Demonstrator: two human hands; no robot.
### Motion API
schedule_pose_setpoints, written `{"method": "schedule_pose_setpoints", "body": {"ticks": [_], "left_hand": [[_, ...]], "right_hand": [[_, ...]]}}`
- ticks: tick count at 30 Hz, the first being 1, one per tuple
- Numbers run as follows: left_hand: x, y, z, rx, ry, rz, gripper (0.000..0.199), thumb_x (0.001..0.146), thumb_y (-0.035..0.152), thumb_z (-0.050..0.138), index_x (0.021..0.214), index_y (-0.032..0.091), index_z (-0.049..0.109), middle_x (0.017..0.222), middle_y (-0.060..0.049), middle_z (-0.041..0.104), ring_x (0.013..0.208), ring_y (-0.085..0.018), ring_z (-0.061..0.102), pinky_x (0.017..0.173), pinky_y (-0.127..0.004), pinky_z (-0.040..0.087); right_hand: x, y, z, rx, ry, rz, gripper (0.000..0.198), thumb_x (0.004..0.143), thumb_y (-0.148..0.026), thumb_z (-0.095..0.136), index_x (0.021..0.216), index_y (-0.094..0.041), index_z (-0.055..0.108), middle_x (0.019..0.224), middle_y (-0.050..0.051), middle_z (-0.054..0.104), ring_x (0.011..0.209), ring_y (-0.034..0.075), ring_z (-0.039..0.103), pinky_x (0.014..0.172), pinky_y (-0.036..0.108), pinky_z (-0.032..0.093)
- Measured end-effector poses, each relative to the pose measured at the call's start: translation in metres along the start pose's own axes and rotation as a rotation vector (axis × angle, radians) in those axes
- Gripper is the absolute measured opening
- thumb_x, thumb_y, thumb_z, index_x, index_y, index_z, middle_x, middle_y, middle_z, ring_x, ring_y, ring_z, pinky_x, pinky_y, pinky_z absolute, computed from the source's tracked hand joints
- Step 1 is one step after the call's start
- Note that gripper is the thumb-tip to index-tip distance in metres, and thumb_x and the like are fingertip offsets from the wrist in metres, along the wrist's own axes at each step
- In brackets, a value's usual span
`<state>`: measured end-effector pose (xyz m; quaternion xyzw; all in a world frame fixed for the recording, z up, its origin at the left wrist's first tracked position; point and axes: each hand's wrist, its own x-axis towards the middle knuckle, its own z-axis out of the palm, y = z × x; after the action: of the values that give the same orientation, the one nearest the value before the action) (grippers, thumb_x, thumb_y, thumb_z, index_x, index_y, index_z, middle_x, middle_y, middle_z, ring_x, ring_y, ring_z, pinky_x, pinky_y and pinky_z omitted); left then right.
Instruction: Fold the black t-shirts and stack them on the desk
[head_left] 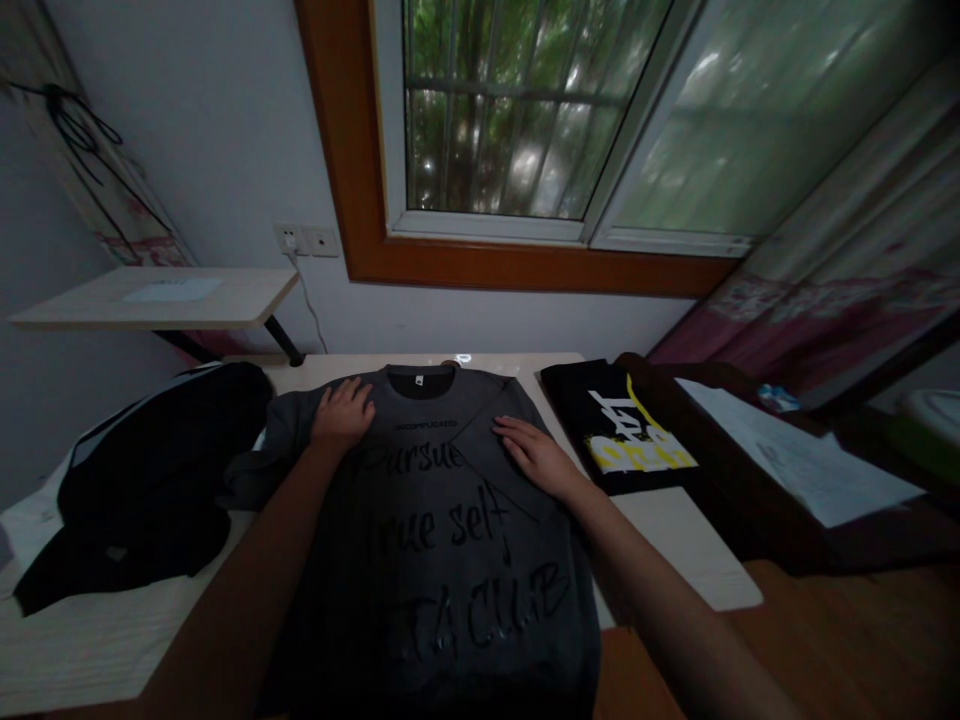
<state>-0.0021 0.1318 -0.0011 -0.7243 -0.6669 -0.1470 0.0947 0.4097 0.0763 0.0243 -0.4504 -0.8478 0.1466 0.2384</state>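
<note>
A dark grey T-shirt (pixel 420 490) with black lettering lies front side up on the pale table, its collar toward the window. My left hand (pixel 343 411) rests on its left shoulder, close to the sleeve, which spreads out to the left. On the other side, the sleeve is folded inward across the chest. My right hand (pixel 534 453) lies on that folded part with its fingers stretched out. Both hands look flat, and neither grips the cloth. The shirt's lower end runs out of view at the bottom.
A folded black shirt (pixel 577 420) with white and yellow print lies to the right. Dark clothes (pixel 157 470) are heaped on the left below a small raised shelf (pixel 255 290). A paper sheet (pixel 795 450) lies on dark furniture at far right. The window (pixel 517 120) is behind the table (pixel 690 540).
</note>
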Motion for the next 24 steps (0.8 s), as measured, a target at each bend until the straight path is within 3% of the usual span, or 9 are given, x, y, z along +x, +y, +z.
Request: {"method": "schedule_pose_setpoints", "body": {"ticks": [6,10,14,20,24], "left_hand": [[-0.007,0.009,-0.017,-0.057,0.079,0.078,0.039,0.096,0.028,0.045,0.127,0.021,0.068,0.128,-0.011,0.066,0.120,-0.030,0.057,0.109,-0.047,0.039],[-0.012,0.034,-0.028,-0.143,0.065,0.129,0.033,0.097,0.031,0.047,0.117,0.021,0.071,0.111,-0.011,0.068,0.107,-0.029,0.057,0.095,-0.043,0.045],[-0.021,0.076,-0.032,-0.307,-0.045,0.221,0.028,0.097,0.040,0.053,0.102,0.022,0.074,0.102,-0.008,0.067,0.099,-0.025,0.056,0.093,-0.039,0.045],[-0.035,0.134,-0.028,-0.458,-0.173,0.303,0.041,0.092,0.055,0.061,0.113,0.021,0.072,0.110,-0.009,0.064,0.102,-0.027,0.055,0.094,-0.039,0.045],[-0.036,0.157,-0.024,-0.553,-0.214,0.257,0.024,0.088,0.040,0.069,0.100,0.019,0.069,0.105,-0.008,0.064,0.103,-0.027,0.055,0.093,-0.039,0.045]], "right_hand": [[-0.053,0.009,-0.027,0.005,0.229,0.064,0.033,0.102,-0.028,0.044,0.127,-0.026,0.066,0.126,0.007,0.070,0.121,0.024,0.062,0.108,0.045,0.049],[-0.077,0.018,-0.030,-0.038,0.351,0.104,0.035,0.097,-0.021,0.046,0.126,-0.025,0.065,0.122,0.008,0.069,0.116,0.027,0.062,0.104,0.048,0.049],[-0.091,0.013,-0.027,-0.040,0.384,0.217,0.042,0.090,-0.016,0.047,0.129,-0.024,0.063,0.125,0.009,0.067,0.117,0.026,0.062,0.104,0.047,0.050],[-0.101,0.004,-0.022,-0.041,0.382,0.300,0.056,0.083,-0.013,0.048,0.138,-0.023,0.054,0.133,0.011,0.061,0.124,0.027,0.059,0.110,0.049,0.047],[-0.102,-0.003,-0.021,-0.058,0.318,0.237,0.064,0.082,-0.013,0.049,0.145,-0.023,0.046,0.142,0.012,0.052,0.134,0.028,0.050,0.117,0.051,0.041]]}}
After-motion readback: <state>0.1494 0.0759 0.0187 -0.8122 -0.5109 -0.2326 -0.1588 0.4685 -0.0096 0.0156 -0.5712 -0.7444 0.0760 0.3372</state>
